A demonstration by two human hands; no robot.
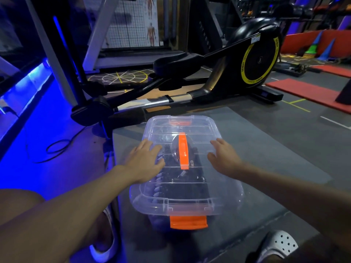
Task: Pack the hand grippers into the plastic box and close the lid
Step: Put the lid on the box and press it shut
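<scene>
Forearms [76, 202] outstretched, left hand [144, 162] and right hand [224, 158] lay open on the lid [190, 126], pressing it onto the box [234, 202] of hand grippers [190, 188]; the orange latch [188, 222] likely needed snapping next.

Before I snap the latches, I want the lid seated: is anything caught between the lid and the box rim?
Nothing visible is. The lid sits on the box, the hand grippers lie below it, and the left hand and right hand rest flat on top.
</scene>
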